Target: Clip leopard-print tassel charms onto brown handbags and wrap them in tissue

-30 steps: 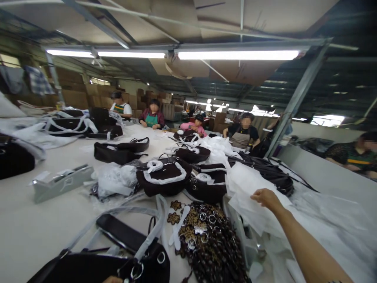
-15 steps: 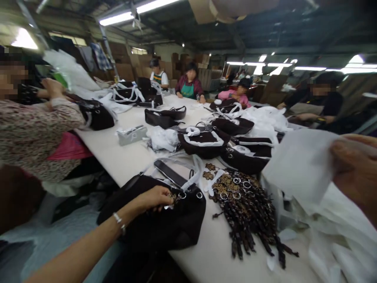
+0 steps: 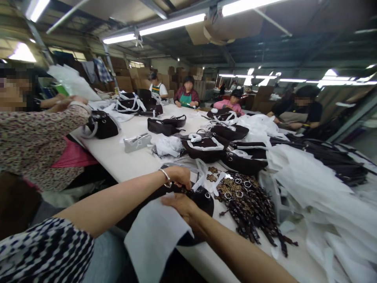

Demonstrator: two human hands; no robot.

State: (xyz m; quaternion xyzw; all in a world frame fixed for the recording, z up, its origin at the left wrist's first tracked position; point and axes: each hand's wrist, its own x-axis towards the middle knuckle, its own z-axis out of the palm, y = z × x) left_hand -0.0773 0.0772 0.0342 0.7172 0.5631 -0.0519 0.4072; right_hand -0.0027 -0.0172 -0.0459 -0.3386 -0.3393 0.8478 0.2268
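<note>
A dark handbag [image 3: 205, 203] lies at the near edge of the white table, partly hidden by my arms and a white sheet. My left hand [image 3: 180, 177], with a bracelet at its wrist, bends its fingers down at the bag's top near the ring fittings; what they pinch is too small to make out. Just in front of it, my right hand [image 3: 179, 204] grips a white sheet [image 3: 156, 236] that hangs over the bag's front. Right of the bag is a heap of brown beaded tassels [image 3: 244, 200] with metal rings.
Several dark bags [image 3: 203, 147] with white-wrapped handles stand mid-table. A grey pouch [image 3: 137, 143] lies to their left. White sheets [image 3: 306, 173] are piled at the right. A person in a floral top [image 3: 38, 137] works close on the left; other people sit around the table.
My right hand has come from the far right to the bag, bringing the white sheet. My left hand remains at the bag's top. The view has shifted, showing more ceiling and my left sleeve.
</note>
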